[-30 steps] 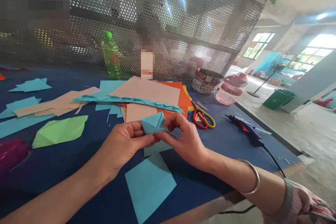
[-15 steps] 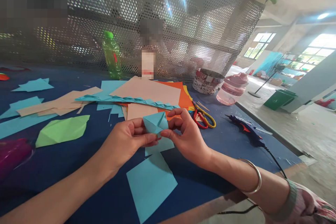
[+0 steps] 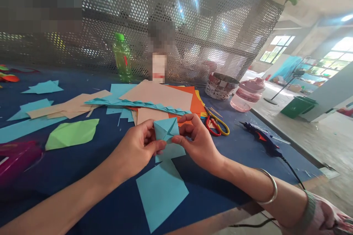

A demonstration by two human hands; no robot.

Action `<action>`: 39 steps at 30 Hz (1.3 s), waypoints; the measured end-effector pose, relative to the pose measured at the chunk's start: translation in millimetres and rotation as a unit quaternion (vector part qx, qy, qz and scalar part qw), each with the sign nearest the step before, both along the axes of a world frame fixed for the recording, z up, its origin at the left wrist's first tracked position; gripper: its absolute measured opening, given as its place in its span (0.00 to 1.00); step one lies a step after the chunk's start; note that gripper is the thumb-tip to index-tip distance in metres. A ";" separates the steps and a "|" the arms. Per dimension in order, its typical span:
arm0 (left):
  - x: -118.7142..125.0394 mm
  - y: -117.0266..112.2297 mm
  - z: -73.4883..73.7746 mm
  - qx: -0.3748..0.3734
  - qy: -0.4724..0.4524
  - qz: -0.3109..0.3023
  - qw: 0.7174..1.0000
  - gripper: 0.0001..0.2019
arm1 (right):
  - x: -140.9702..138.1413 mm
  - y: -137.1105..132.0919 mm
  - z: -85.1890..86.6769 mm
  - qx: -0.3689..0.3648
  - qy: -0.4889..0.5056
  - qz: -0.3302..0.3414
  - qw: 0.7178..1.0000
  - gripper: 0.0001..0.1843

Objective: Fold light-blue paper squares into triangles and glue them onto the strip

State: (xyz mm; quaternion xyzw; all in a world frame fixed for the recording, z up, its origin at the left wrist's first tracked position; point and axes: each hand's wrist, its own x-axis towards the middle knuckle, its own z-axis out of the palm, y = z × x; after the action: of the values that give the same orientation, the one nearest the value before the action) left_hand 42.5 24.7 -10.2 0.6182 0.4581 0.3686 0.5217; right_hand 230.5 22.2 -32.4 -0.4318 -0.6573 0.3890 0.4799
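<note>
A small folded piece of blue paper is held up between my two hands, its creased flaps facing me. My left hand pinches its left and lower edge, thumb in front. At the right edge, my right hand grips it between thumb and curled fingers. Below lie a blue paper square and another blue sheet, partly hidden by the hands. Just beyond, a long pleated blue paper strip rests across a stack of pale pink sheets.
Red-and-yellow scissors lie right of the stack. Farther right are a glue gun with its cord, a pink water bottle and a round container. A green bottle stands by the perforated screen. Green paper lies left.
The folded blue paper has tilted, so its front flaps face me more squarely. Both hands keep hold of it. The whole view has shifted slightly.
</note>
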 end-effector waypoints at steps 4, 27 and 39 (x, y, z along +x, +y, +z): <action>-0.8 2.0 1.0 -0.011 -0.003 -0.010 1.000 0.11 | 1.1 0.9 -1.9 0.001 0.009 0.012 1.000 0.19; -9.7 8.4 -12.9 0.072 0.144 0.007 0.987 0.16 | 3.7 -1.0 1.5 0.109 -0.199 0.011 0.974 0.05; -8.3 4.4 -12.6 0.098 0.187 -0.029 0.977 0.13 | 6.2 1.1 -0.5 0.099 -0.310 0.094 0.941 0.04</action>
State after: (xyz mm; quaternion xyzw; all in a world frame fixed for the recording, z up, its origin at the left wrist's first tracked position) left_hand 34.2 29.1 -22.8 0.7373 0.4909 0.2748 0.3741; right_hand 236.8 23.3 -32.8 -0.4170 -0.8465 0.2121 0.2541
